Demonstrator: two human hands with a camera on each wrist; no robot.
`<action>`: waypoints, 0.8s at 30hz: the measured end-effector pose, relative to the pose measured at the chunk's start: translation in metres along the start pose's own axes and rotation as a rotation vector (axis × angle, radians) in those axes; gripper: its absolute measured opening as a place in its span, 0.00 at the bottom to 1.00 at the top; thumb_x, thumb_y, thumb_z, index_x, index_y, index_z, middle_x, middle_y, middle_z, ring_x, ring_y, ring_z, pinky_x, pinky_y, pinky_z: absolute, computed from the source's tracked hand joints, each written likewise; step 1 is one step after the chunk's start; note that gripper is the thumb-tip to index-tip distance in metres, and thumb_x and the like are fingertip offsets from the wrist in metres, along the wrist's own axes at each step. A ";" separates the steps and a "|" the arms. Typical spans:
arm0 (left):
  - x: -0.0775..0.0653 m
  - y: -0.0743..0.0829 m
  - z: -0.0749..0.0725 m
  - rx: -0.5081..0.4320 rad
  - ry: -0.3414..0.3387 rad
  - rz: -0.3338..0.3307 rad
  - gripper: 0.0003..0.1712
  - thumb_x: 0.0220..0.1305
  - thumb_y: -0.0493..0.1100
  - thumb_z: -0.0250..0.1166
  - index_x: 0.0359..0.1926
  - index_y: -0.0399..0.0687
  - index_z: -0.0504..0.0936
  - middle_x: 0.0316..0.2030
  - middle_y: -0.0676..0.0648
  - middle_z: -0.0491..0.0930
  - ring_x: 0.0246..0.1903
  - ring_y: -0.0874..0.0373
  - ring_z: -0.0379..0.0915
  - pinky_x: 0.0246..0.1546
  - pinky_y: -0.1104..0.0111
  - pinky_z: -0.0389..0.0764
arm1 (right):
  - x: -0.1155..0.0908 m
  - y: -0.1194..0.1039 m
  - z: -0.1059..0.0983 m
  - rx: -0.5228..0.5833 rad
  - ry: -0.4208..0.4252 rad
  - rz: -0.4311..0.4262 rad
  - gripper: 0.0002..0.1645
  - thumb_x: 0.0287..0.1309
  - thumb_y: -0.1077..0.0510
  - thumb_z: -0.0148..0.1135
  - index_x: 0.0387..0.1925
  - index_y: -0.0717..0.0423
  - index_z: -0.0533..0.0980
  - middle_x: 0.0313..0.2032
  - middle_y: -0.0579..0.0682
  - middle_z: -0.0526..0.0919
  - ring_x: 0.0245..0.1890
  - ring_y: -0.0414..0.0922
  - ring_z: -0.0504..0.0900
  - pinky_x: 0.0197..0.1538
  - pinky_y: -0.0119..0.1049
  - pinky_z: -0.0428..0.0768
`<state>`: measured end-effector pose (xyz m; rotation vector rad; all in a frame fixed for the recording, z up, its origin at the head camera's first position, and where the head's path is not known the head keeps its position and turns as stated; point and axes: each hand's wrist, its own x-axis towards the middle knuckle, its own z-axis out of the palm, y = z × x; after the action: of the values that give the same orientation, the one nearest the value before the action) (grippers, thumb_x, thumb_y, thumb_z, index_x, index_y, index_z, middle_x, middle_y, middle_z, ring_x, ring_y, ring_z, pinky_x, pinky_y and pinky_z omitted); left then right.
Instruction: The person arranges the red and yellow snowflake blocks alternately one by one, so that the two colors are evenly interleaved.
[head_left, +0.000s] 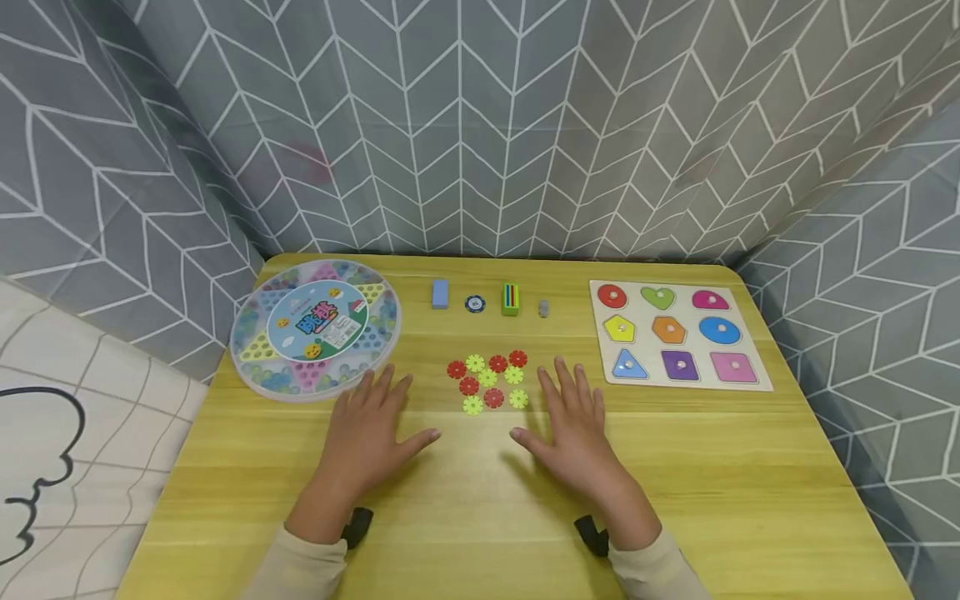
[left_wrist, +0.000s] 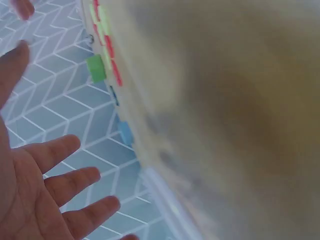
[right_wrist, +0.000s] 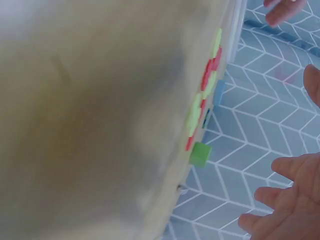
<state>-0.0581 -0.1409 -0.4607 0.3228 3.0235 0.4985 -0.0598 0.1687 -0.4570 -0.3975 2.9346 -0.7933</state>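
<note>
My left hand (head_left: 367,433) is spread over the table with fingers straight and holds nothing; its fingertips are near the rim of a round Chinese checkers board (head_left: 247,367). My right hand (head_left: 576,433) mirrors it, palm down, thumb out, also holding nothing. Between and beyond the hands lie several red and yellow-green notched discs, such as a red disc (head_left: 493,397) and a yellow-green disc (head_left: 472,406). In the left wrist view, the fingers (left_wrist: 75,185) stay apart above the tabletop. The right wrist view shows the right fingers (right_wrist: 270,197) extended too.
Along the back of the wooden table (head_left: 465,517) stand a blue block (head_left: 440,294), a poker chip (head_left: 475,304), a green box of coloured sticks (head_left: 511,300) and a small grey object (head_left: 543,309). A shape puzzle board (head_left: 645,354) lies at right. Patterned curtains (head_left: 480,125) enclose the table.
</note>
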 end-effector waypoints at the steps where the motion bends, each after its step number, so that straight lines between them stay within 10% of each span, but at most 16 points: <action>1: 0.003 0.001 -0.002 0.002 -0.005 0.014 0.54 0.62 0.75 0.65 0.77 0.46 0.67 0.77 0.36 0.58 0.76 0.32 0.49 0.69 0.34 0.53 | 0.003 -0.001 -0.001 -0.004 0.003 -0.013 0.61 0.62 0.33 0.69 0.82 0.56 0.51 0.82 0.59 0.40 0.79 0.64 0.33 0.72 0.70 0.35; 7: 0.037 0.012 -0.013 -0.063 -0.049 0.104 0.40 0.64 0.56 0.75 0.70 0.41 0.75 0.67 0.37 0.74 0.66 0.38 0.69 0.65 0.45 0.69 | 0.040 -0.013 -0.018 0.004 0.005 -0.097 0.49 0.62 0.45 0.75 0.76 0.60 0.64 0.74 0.61 0.64 0.73 0.63 0.62 0.71 0.61 0.62; 12: 0.071 0.019 -0.013 -0.224 -0.126 0.019 0.31 0.67 0.47 0.73 0.67 0.41 0.78 0.63 0.39 0.78 0.62 0.42 0.75 0.62 0.49 0.74 | 0.085 -0.028 -0.020 0.041 -0.075 -0.109 0.36 0.64 0.54 0.74 0.69 0.62 0.73 0.64 0.60 0.77 0.58 0.58 0.80 0.60 0.52 0.77; 24: 0.114 0.031 0.001 -0.146 -0.175 0.002 0.22 0.65 0.40 0.72 0.60 0.42 0.85 0.55 0.44 0.84 0.57 0.45 0.78 0.59 0.54 0.76 | 0.146 -0.041 0.012 -0.100 -0.255 -0.077 0.24 0.63 0.60 0.74 0.58 0.65 0.80 0.52 0.57 0.85 0.54 0.54 0.82 0.59 0.46 0.78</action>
<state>-0.1631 -0.0874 -0.4545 0.3416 2.8001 0.6503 -0.1892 0.0895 -0.4471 -0.5767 2.7403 -0.5576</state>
